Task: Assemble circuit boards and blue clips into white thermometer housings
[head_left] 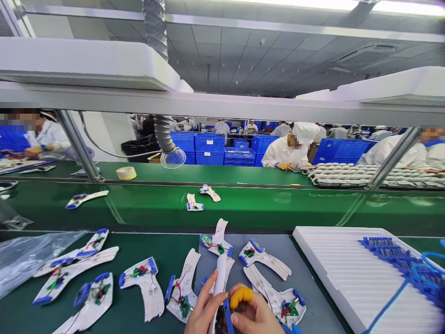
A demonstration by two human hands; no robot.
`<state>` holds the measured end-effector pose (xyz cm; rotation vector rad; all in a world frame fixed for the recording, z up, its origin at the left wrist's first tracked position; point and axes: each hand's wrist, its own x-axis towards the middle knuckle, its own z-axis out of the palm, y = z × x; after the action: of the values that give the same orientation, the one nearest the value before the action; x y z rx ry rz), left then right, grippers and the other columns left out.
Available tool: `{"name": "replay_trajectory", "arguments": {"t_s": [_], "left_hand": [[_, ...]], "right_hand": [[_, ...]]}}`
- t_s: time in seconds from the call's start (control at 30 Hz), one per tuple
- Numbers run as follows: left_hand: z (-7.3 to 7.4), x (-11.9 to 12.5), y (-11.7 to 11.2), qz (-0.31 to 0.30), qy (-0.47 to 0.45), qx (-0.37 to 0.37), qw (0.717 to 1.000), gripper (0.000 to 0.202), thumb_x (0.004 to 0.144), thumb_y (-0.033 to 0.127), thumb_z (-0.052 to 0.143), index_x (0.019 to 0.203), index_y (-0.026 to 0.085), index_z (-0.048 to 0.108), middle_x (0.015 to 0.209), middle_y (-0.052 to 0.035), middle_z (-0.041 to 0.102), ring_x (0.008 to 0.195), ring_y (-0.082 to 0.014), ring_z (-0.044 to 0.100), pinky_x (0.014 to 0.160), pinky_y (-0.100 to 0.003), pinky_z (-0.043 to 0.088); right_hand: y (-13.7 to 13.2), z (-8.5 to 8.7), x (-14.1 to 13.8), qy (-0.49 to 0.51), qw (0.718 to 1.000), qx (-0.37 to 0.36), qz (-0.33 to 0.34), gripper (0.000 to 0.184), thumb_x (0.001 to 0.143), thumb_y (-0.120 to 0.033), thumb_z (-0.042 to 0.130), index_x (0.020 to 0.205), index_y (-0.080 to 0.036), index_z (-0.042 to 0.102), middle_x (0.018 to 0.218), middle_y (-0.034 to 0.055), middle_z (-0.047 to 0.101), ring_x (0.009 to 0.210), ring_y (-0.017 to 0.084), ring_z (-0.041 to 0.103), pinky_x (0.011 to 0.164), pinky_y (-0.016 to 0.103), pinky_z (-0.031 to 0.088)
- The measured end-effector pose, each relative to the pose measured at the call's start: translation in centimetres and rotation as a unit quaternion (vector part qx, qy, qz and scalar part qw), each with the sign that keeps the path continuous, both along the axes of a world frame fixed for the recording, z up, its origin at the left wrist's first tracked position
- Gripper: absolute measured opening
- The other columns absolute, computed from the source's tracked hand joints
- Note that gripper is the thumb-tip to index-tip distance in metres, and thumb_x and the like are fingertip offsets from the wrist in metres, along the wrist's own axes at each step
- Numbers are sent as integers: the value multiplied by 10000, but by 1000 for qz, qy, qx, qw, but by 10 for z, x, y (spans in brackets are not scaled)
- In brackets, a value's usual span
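At the bottom centre, my left hand (203, 311) is closed round a white gun-shaped plastic housing (220, 278), held upright with its handle pointing away. My right hand (255, 313), a yellow cover on one finger, pinches the blue edge piece (227, 315) of the same housing. My fingers hide much of its inside. Around my hands lie open housing halves with green circuit boards and wires: one (182, 287) to the left, one (218, 239) just beyond, one (278, 297) to the right and another (264, 260) behind that.
More housing halves (142, 287) lie on the left, beside a clear plastic bag (31, 260). A ridged white foam tray (340, 269) with blue parts (392, 260) stands right. Beyond runs a green conveyor belt (257, 208) carrying several housings. A metal post (74, 144) and co-workers stand farther back.
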<state>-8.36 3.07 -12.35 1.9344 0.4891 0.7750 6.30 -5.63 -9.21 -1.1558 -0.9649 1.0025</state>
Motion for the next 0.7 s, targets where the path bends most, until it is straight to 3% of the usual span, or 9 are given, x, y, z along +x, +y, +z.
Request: {"name": "replay_trajectory", "arguments": {"t_s": [0.13, 0.43, 0.6, 0.7], "left_hand": [[12, 2, -1, -16, 34, 12, 999, 513, 661, 319, 655, 1156, 228, 553, 1468, -137, 277, 1257, -310, 419, 993, -370, 394], [38, 16, -6, -10, 53, 59, 997, 563, 622, 181, 639, 1171, 213, 517, 1466, -151, 262, 1295, -323, 359, 1039, -437, 337], [54, 32, -10, -11, 113, 90, 989, 579, 608, 158, 649, 1167, 238, 521, 1484, -132, 227, 1244, -311, 429, 1003, -438, 383], [61, 37, -10, -13, 137, 125, 983, 558, 630, 175, 637, 1171, 232, 513, 1482, -138, 231, 1240, -310, 434, 976, -434, 409]], "right_hand": [[0, 13, 0, -33, 999, -5, -6, 370, 652, -532, 695, 730, -180, 614, 813, 40, 538, 787, 171, 541, 754, 312, 451], [-11, 33, 16, -68, 998, -14, -12, 272, 740, -456, 642, 819, -196, 645, 928, 78, 593, 899, 208, 582, 839, 342, 468], [-16, 59, 32, -218, 973, -72, -21, 96, 763, -253, 581, 764, -180, 643, 899, 78, 624, 809, 187, 602, 702, 280, 524], [-17, 68, 36, -289, 953, -88, -19, 139, 757, -162, 511, 745, -183, 649, 882, 66, 626, 782, 176, 604, 629, 242, 524]]}}
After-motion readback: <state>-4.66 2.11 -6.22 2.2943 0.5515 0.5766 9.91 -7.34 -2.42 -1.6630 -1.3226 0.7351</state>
